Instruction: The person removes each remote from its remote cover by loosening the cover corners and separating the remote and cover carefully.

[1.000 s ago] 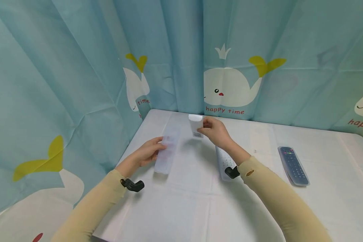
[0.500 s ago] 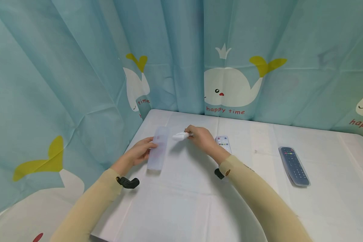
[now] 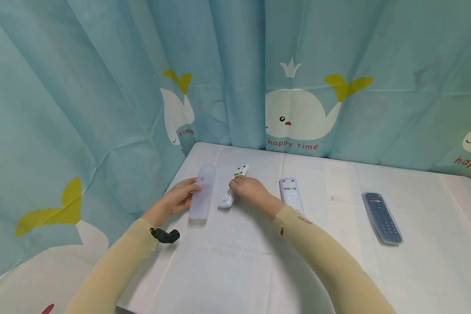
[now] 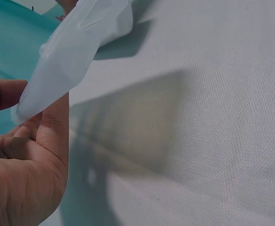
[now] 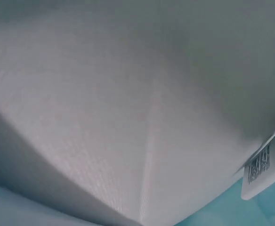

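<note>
My left hand (image 3: 180, 196) pinches a translucent, frosted remote cover (image 3: 202, 192) by its left edge, above the left part of the table. In the left wrist view the thumb and fingers grip the edge of the thin cover (image 4: 62, 70). My right hand (image 3: 253, 190) holds a white remote control (image 3: 226, 199) by its middle, slanted, with its buttons facing up. The right wrist view catches only one end of the white remote (image 5: 262, 172), with a barcode label on it. The fingers hide the remote's middle in the head view.
Right of my right hand lies another white remote (image 3: 290, 194), its lower end behind the sleeve. Farther right rests a dark remote (image 3: 382, 218) in a clear cover. A whale-print curtain (image 3: 235, 74) hangs along the back and left of the white table (image 3: 227, 261).
My right hand has moved left and lower, turning the white remote from upright to lying slanted, buttons up. My left hand has shifted slightly left with the cover.
</note>
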`<action>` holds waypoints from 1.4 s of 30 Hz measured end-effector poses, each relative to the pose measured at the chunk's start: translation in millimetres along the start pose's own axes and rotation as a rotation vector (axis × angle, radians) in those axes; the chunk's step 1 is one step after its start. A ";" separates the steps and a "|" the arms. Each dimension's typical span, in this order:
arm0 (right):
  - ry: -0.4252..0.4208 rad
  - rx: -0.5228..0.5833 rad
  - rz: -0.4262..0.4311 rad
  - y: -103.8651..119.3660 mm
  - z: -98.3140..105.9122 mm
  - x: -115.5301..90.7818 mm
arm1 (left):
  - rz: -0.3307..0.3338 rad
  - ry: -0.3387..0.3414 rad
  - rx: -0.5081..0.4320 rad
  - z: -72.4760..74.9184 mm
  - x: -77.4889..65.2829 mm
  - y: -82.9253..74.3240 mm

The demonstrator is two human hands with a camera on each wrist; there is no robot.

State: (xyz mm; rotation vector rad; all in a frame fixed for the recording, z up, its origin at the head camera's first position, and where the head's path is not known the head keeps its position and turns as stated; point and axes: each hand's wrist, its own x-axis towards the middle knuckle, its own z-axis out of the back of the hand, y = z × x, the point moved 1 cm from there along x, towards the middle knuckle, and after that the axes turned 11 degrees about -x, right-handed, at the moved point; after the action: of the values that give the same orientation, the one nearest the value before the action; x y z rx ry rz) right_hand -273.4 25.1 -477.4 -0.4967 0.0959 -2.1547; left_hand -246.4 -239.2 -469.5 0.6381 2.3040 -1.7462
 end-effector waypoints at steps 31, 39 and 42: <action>0.194 0.179 -0.141 -3.1 27.6 -28.4 | -0.002 -0.045 0.356 -23.0 42.8 -17.3; 0.116 0.280 -0.202 -17.8 65.9 -60.6 | 0.010 -0.063 0.394 -19.3 52.7 -14.8; 0.082 0.288 -0.228 -25.7 74.7 -80.4 | 0.010 -0.065 0.418 -17.5 55.5 -12.8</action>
State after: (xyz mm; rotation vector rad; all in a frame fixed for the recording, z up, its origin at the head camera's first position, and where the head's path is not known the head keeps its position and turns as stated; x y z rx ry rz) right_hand -222.6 112.8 -427.9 -0.2622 -0.2340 -2.3611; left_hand -299.6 -212.8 -475.0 0.6423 1.8995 -2.2289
